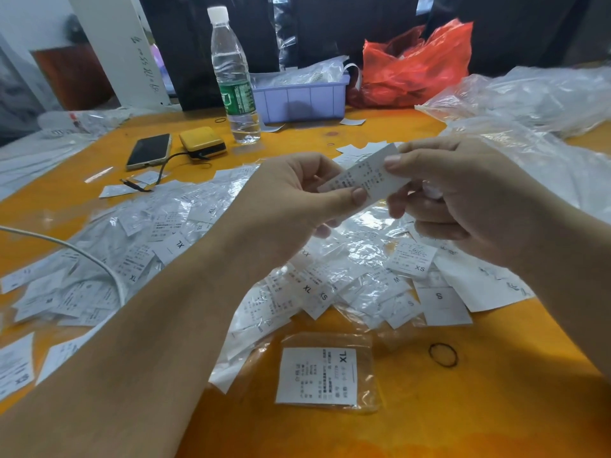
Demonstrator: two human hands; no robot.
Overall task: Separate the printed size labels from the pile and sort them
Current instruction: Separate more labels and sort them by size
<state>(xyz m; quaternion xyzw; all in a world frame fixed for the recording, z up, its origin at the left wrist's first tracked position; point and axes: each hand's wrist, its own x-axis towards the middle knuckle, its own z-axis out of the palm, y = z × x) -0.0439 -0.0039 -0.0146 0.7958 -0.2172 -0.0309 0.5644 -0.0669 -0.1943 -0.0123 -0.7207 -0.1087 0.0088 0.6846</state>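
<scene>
A white printed label (368, 178) is held up over the orange table (496, 408), tilted. My left hand (297, 190) pinches its lower end, and my right hand (446, 190) pinches its upper end between thumb and fingers. Below the hands a wide pile of labels (185, 233) in clear plastic sleeves spreads across the table, with XL, XS, S and M prints visible. One sleeved XL label (317, 375) lies apart at the near edge of the pile. Some labels are hidden under my forearms.
A water bottle (233, 77), a phone (148, 150) and a yellow power bank (202, 142) stand beyond the pile. Behind them are a purple tray (304, 97) and a red bag (416, 64). Clear bags (535, 104) fill the right. A black rubber band (443, 354) lies near.
</scene>
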